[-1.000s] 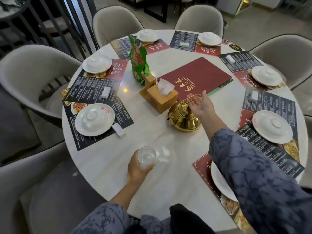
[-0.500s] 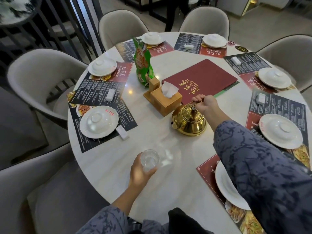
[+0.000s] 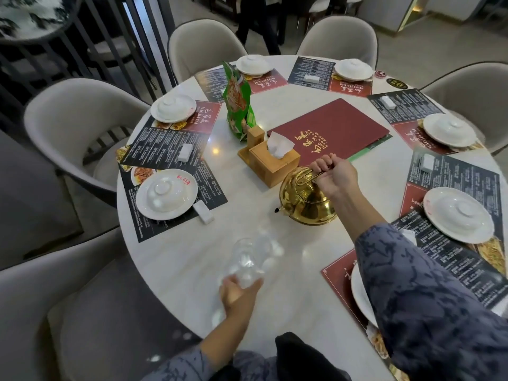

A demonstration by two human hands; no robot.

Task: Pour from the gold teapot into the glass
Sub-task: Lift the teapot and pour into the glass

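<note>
Left hand (image 3: 238, 294) at 6 o'clock, fingers wrapped round base of clear, blurred drinking glass (image 3: 247, 264), apparently raised and tilted off round white marble table (image 3: 176, 259). Right hand (image 3: 334, 176) clenched on wire handle of round polished gold teapot (image 3: 306, 200) near centre, spout toward 9 o'clock. Risks: 1, swinging handle jerks spout past narrow rim; 2, pot clips wooden tissue box (image 3: 270, 160) just beyond.

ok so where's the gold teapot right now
In the head view, the gold teapot sits mid-table, just in front of the wooden tissue box, its handle gripped by the right hand.
</note>
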